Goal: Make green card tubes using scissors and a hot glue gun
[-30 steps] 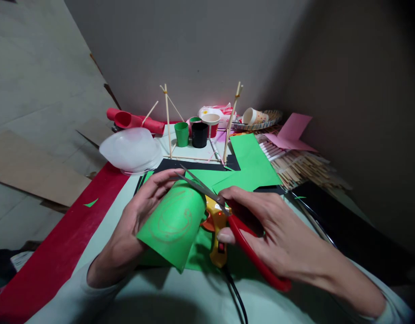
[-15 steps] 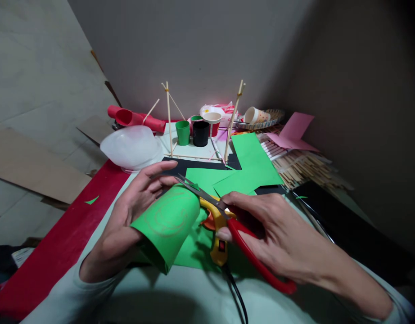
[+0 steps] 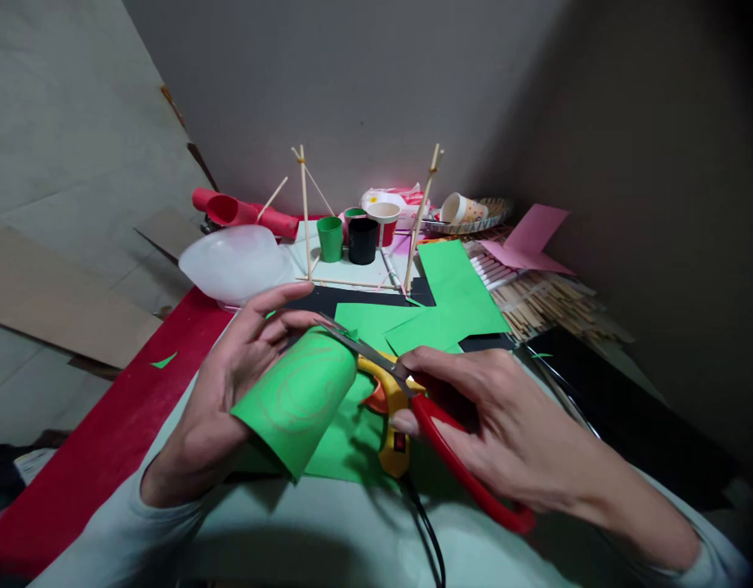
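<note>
My left hand [image 3: 229, 392] supports a rolled green paper tube [image 3: 303, 392] with faint curved lines drawn on it, its lower end tilted toward me. Red-handled scissors [image 3: 453, 465] are gripped in my right hand [image 3: 505, 425]. Their nearly closed blades lie at the tube's far upper edge, close to my left fingertips. Under the scissors, a yellow glue gun [image 3: 396, 445] with a black cord rests on green paper.
Behind stand a stick frame [image 3: 305, 212], a green cup [image 3: 331, 239], a black cup [image 3: 363, 242] and a red-white cup. A translucent bowl [image 3: 229, 261] sits left. Wooden sticks [image 3: 554, 306], pink paper [image 3: 532, 237] and a black glossy object [image 3: 621, 416] lie right.
The tube and my left hand have shifted slightly left, and the tube's near end has risen a little. The scissor blades look slightly more closed.
</note>
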Motion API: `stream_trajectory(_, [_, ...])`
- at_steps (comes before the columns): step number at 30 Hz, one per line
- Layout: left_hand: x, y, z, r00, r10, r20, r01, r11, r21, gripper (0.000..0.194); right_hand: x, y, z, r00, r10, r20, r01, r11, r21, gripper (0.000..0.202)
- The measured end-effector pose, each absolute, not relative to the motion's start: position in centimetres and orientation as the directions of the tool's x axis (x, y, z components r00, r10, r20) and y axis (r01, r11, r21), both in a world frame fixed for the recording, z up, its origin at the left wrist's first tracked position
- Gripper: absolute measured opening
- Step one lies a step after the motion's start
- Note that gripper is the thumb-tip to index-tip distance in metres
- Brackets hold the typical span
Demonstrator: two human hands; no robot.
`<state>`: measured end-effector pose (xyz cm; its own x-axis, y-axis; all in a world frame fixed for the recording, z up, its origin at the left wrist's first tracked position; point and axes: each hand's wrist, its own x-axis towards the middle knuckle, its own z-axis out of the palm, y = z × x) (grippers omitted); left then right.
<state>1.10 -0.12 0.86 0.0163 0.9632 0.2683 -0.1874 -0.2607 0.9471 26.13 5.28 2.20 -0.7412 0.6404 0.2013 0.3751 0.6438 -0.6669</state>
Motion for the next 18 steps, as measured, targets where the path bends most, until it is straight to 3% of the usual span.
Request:
stream_trajectory(7, [2.0,-0.6,1.2,-0.093,0.957,0.276,-0.142,-0.287,0.947,0.042,25.8,5.3,2.2,-0.698,0.673,0.244,0.404,0.652,-0.642,0.027])
stream_trajectory(13, [2.4,-0.6,1.2,-0.099,0.939,0.329,-0.032,-0.334,0.942,0.054,25.9,5.4,2.2,-0.715,0.663,0.224,0.395,0.647,-0.652,0.028])
stream_trajectory(18, [2.0,-0.6,0.9,-0.069,0.911,0.406,-0.007,-0.408,0.913,0.060,26.2,5.2,2.2,-0.738,0.639,0.219,0.366,0.651,-0.665,0.017])
